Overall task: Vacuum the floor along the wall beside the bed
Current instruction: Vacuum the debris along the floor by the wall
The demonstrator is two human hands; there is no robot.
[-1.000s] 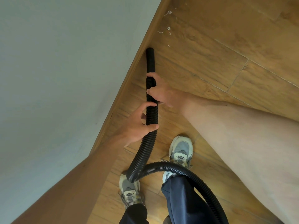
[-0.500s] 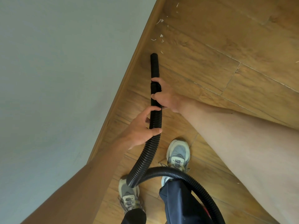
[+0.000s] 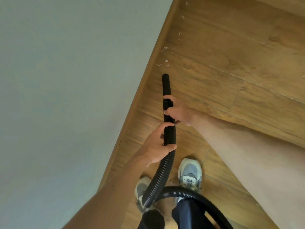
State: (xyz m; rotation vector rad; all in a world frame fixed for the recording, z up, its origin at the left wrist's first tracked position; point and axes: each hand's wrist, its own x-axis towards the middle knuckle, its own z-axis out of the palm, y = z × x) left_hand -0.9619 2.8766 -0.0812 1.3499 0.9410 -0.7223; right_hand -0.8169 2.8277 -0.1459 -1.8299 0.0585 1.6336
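Clearly the two-handed hold is about steering. The right grip (image 3: 179, 113) wraps the rigid collar of the vacuum hose (image 3: 166, 164) just behind the smooth nozzle (image 3: 165, 85), where small wrist turns can aim the tip. The left grip (image 3: 155, 146) clasps the ribbed part just below it, fingers and thumb curled round, likely taking the weight and keeping the slack from kinking. The nozzle points along the skirting board (image 3: 148, 70), near it but apart. Its mouth sits just short of a scatter of white scraps (image 3: 165, 61) on the wooden floor (image 3: 231, 83) at the foot of the wall (image 3: 66, 80). Whether the mouth touches the floor I cannot tell. Behind the hands the hose loops back past the shoes (image 3: 189, 174), probably so it trails clear of the strip ahead. No bed shows. The scraps look like the next target.
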